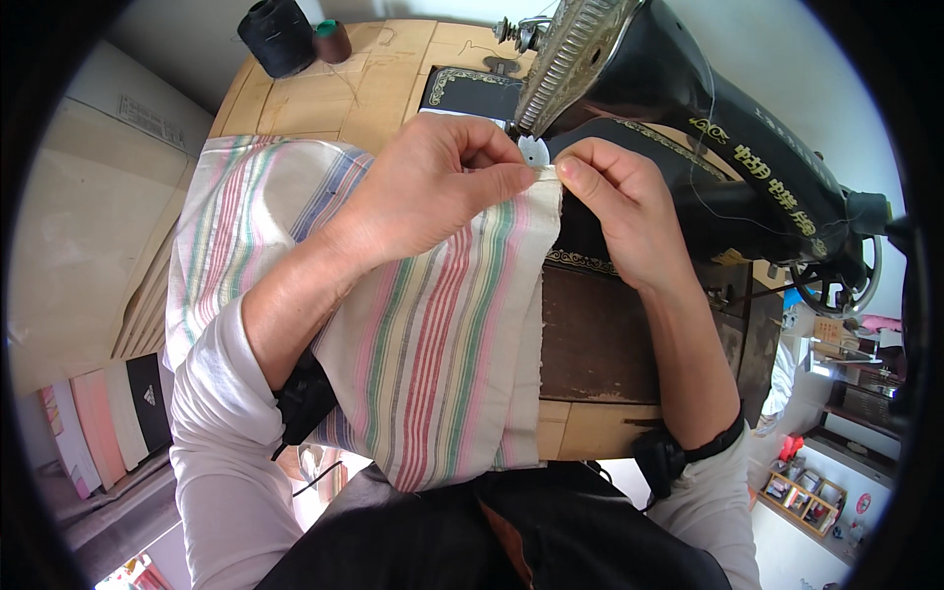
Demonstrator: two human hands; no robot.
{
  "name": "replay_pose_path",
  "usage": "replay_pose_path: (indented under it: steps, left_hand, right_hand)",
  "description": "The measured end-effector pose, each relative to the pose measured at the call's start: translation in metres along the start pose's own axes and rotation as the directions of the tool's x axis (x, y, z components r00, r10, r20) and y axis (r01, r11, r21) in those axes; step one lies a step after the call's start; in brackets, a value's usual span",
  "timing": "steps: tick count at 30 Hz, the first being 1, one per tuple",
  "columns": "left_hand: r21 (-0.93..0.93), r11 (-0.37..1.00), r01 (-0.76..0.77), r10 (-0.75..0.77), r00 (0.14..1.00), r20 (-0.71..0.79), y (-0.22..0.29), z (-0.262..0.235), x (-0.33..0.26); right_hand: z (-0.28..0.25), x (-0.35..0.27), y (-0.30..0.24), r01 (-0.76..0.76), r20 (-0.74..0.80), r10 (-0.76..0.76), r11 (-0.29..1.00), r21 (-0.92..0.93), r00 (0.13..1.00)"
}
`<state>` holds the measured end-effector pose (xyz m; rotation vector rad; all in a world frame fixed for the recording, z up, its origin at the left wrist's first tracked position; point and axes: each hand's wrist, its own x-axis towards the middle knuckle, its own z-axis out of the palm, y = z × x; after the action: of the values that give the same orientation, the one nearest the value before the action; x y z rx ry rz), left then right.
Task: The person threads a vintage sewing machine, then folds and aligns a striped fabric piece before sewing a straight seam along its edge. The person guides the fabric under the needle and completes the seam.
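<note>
A striped cloth (433, 344) in cream, red, green, pink and blue drapes over the sewing table and hangs off its front edge. My left hand (423, 187) pinches the cloth's top edge near the corner, thumb against fingers. Close beside it, my right hand (615, 202) pinches the corner itself, where the edge looks folded over. Both hands are just in front of the needle area of a black sewing machine (708, 108) with gold ornament. Its round silvery plate (532, 150) shows between my hands. The fingertips hide the exact fold.
A black thread cone (278, 37) and a small dark reel with a green top (331, 41) stand at the back left of the wooden table (393, 59). The machine's handwheel (846, 280) is at the right. Boxes (108, 423) stand at the left; a small shelf rack (801, 500) is at the lower right.
</note>
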<state>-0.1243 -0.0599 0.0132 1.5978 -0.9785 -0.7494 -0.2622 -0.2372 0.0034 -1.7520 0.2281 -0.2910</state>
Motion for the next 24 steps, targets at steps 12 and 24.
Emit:
replay_pose_path:
  steps: [12,24]
  left_hand:
    - [-0.012,0.995,0.103,-0.102,0.994,0.048,0.0066,0.0017,0.0008]
    - [-0.088,0.994,0.068,-0.064,0.997,0.050,-0.0028,0.0029,0.0023]
  right_hand:
    - [0.0040,-0.0013,-0.0032,0.029,-0.018,-0.031,0.994,-0.104,0.999]
    - [-0.0020,-0.0007,-0.0029,0.003,0.038,-0.006,0.998,0.065,0.999]
